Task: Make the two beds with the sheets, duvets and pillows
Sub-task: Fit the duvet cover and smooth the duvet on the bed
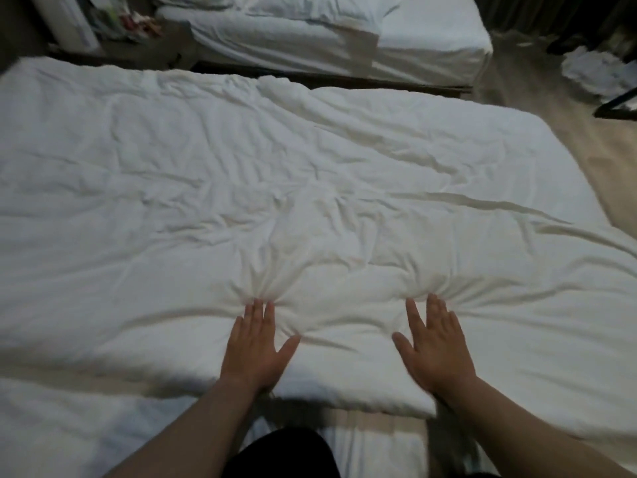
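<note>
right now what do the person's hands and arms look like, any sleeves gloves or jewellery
The left hand and right hand are bare: no gloves, rings, watch or bracelet show. The forearms are uncovered down to the frame's lower edge, so no sleeves are in view. A black garment shows between the arms at the bottom.

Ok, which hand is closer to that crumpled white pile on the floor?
Right. The right hand presses flat on the duvet, with the pile far ahead to its right; the left hand presses the duvet further left, so farther off.
</note>
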`<state>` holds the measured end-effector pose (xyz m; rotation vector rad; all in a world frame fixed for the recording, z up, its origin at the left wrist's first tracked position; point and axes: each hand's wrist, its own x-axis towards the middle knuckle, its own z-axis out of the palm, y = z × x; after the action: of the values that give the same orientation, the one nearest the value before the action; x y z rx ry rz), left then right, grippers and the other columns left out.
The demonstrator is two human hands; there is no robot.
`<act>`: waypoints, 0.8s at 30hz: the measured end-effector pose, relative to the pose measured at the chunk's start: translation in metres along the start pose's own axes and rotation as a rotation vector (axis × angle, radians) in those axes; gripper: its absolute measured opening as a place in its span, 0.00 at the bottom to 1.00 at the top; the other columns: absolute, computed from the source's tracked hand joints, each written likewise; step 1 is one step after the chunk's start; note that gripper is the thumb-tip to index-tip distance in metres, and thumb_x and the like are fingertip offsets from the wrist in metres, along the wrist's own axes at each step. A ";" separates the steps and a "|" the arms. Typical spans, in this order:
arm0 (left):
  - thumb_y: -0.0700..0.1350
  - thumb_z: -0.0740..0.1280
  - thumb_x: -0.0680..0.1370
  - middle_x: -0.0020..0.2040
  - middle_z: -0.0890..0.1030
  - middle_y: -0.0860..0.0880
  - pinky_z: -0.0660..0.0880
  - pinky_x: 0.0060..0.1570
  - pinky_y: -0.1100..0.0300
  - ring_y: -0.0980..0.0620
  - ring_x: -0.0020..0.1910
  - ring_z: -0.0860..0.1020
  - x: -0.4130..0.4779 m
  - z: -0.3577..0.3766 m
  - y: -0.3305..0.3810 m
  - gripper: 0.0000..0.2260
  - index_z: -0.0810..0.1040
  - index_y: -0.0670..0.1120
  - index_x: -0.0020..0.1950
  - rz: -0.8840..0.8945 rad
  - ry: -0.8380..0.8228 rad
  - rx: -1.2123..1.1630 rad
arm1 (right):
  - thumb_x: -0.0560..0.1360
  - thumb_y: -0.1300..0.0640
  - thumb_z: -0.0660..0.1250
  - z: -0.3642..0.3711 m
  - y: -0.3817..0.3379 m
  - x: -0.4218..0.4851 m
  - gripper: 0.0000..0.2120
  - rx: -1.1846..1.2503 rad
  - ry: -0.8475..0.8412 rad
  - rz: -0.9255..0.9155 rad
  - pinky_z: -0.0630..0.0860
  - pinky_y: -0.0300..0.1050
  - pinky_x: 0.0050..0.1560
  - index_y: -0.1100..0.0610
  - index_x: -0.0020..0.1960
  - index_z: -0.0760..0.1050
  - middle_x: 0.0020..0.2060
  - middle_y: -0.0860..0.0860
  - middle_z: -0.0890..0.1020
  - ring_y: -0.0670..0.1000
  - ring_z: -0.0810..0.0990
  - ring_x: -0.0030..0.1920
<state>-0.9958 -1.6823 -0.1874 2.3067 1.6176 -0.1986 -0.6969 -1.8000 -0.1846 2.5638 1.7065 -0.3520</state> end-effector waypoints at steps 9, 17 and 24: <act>0.75 0.43 0.65 0.80 0.53 0.38 0.50 0.76 0.46 0.41 0.79 0.53 -0.002 -0.014 0.013 0.52 0.53 0.41 0.80 0.017 0.003 0.031 | 0.76 0.32 0.43 0.004 -0.001 -0.006 0.39 0.039 0.073 0.041 0.51 0.56 0.78 0.52 0.80 0.55 0.78 0.62 0.56 0.60 0.54 0.79; 0.65 0.61 0.72 0.76 0.64 0.37 0.59 0.73 0.41 0.38 0.75 0.63 0.024 0.012 0.026 0.41 0.65 0.39 0.76 0.353 0.284 0.073 | 0.75 0.38 0.54 0.024 0.001 0.012 0.35 0.089 0.264 0.022 0.56 0.56 0.75 0.52 0.79 0.60 0.76 0.63 0.62 0.62 0.61 0.76; 0.64 0.61 0.73 0.76 0.64 0.38 0.58 0.74 0.41 0.39 0.75 0.63 0.065 0.009 0.087 0.39 0.64 0.40 0.76 0.434 0.323 0.015 | 0.75 0.42 0.58 0.031 0.004 0.017 0.37 0.174 0.386 0.039 0.57 0.54 0.77 0.59 0.79 0.59 0.77 0.59 0.62 0.57 0.61 0.77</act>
<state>-0.8911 -1.6546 -0.1997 2.7382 1.1926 0.2747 -0.6922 -1.7913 -0.2185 2.9433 1.8035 0.0012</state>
